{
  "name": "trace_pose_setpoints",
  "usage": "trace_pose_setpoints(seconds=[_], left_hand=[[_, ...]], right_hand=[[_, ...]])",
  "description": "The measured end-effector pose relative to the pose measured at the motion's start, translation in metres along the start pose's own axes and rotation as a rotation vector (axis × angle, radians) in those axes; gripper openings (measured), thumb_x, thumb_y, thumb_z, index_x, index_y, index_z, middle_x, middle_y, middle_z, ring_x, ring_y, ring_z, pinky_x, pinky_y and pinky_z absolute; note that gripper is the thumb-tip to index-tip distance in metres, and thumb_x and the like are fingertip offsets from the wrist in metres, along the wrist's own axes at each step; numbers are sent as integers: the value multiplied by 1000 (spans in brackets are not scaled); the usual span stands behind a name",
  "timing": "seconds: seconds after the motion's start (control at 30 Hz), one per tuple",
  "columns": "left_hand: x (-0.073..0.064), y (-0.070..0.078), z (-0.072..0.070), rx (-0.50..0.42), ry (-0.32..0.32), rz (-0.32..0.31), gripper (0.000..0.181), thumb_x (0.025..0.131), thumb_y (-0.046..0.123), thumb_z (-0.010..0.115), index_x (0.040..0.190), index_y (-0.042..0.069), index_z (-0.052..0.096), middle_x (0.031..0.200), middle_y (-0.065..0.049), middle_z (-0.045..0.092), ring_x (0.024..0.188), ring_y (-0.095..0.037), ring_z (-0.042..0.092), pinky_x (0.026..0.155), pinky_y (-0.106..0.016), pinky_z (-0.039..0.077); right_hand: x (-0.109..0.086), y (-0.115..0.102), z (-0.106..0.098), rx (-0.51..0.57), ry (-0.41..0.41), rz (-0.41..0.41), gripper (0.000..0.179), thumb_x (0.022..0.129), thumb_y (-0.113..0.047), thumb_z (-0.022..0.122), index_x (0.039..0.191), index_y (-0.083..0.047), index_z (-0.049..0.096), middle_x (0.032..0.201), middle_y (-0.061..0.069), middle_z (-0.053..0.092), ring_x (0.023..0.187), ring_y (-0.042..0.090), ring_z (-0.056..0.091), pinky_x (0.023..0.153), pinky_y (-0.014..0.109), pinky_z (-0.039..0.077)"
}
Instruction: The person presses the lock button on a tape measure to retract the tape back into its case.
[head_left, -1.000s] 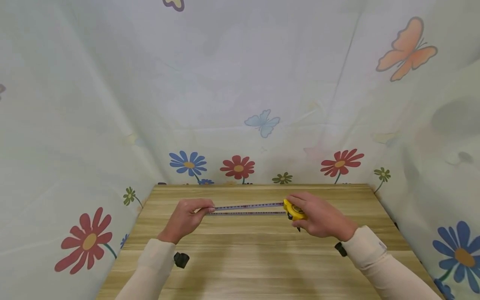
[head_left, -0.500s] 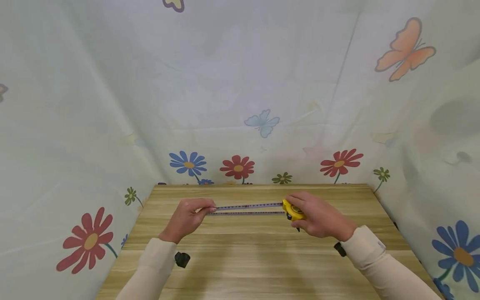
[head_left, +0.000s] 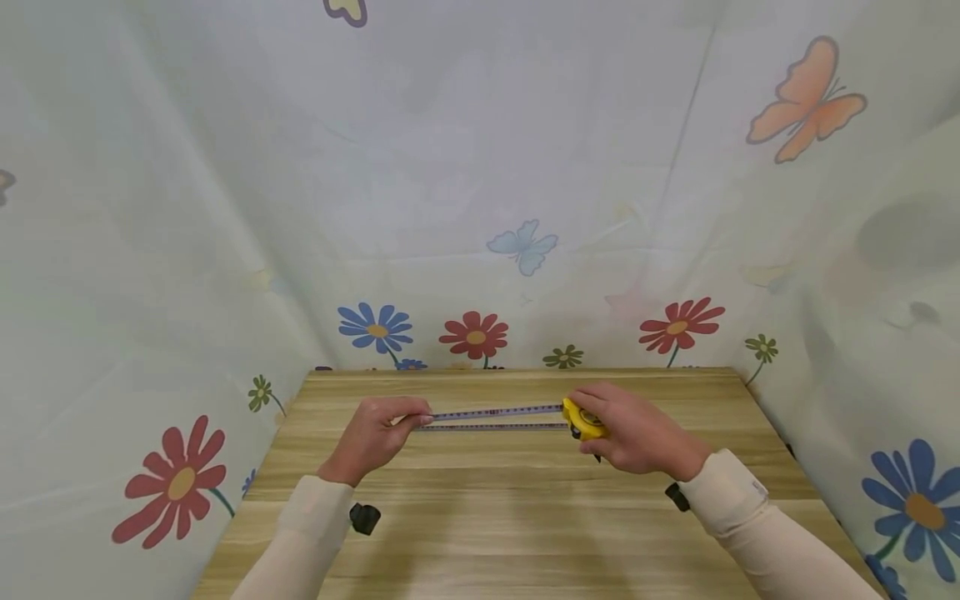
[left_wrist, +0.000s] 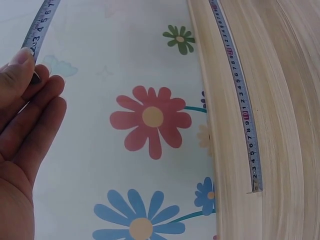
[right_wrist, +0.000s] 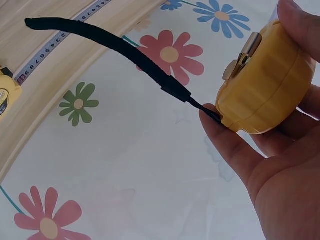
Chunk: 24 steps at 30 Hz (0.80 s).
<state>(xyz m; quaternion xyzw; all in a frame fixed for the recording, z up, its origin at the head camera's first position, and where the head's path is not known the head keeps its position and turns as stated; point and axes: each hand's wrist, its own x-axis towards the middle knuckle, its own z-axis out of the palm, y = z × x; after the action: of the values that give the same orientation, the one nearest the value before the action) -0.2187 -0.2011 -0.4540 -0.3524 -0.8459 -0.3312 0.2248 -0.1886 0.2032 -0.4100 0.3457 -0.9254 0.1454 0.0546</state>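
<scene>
Above the table, my left hand [head_left: 378, 433] pinches the end of a steel tape blade [head_left: 498, 412] between thumb and fingers. That blade runs slightly upward to a yellow tape measure case [head_left: 583, 419], which my right hand [head_left: 637, 429] grips. From the case [right_wrist: 272, 80] a black wrist strap [right_wrist: 115, 42] hangs out in the right wrist view. A second tape blade [left_wrist: 245, 115] lies along the table, its hooked end near the bottom in the left wrist view. Part of its own yellow case [right_wrist: 7, 94] shows at the left edge of the right wrist view.
The wooden table [head_left: 495, 525] ends at the back against a pale cloth backdrop [head_left: 450, 150] printed with flowers and butterflies. Similar cloth hangs on both sides. A small black device [head_left: 364, 519] sits at the left wrist, another [head_left: 678, 497] at the right.
Both hands keep the same hold on blade and case. The right hand and case appear very slightly further left, along with a small shift of the view.
</scene>
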Motion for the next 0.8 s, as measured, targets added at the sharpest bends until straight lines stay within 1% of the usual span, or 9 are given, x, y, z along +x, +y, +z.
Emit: trace_pose_setpoints(seconds=[0.17, 0.33, 0.43, 0.67, 0.8], left_hand=[[0, -1, 2, -21, 21, 18, 11, 89, 3, 80, 93, 13, 81, 91, 1, 81, 80, -9, 75, 76, -29, 64], [1, -1, 4, -30, 39, 43, 12, 87, 1, 81, 93, 11, 82, 91, 1, 81, 81, -11, 76, 78, -23, 62], [2, -1, 5, -31, 36, 43, 11, 87, 2, 81, 94, 11, 82, 91, 0, 81, 81, -11, 76, 79, -22, 62], [4, -1, 3, -38, 30, 42, 10, 88, 3, 81, 94, 11, 82, 92, 1, 81, 82, -10, 76, 78, -26, 63], [5, -2, 1, -55, 19, 34, 8, 90, 5, 79, 95, 11, 81, 91, 1, 80, 81, -7, 74, 79, -21, 61]], right_hand=[[0, -2, -1, 10, -4, 4, 62, 90, -25, 84, 143, -6, 58, 137, 8, 61, 114, 20, 60, 97, 42, 59], [1, -3, -3, 14, -7, 7, 63, 90, -25, 83, 144, -5, 57, 139, 9, 61, 115, 22, 60, 98, 43, 58], [1, -3, -3, 10, -3, 5, 63, 90, -24, 84, 144, -6, 57, 138, 9, 61, 115, 21, 60, 97, 43, 58], [2, -2, -3, 21, -9, 6, 63, 91, -24, 83, 145, -5, 56, 139, 9, 60, 115, 22, 60, 98, 43, 58], [4, -4, -4, 24, -18, 15, 64, 91, -25, 83, 146, -5, 55, 141, 10, 60, 118, 23, 60, 100, 44, 58]])
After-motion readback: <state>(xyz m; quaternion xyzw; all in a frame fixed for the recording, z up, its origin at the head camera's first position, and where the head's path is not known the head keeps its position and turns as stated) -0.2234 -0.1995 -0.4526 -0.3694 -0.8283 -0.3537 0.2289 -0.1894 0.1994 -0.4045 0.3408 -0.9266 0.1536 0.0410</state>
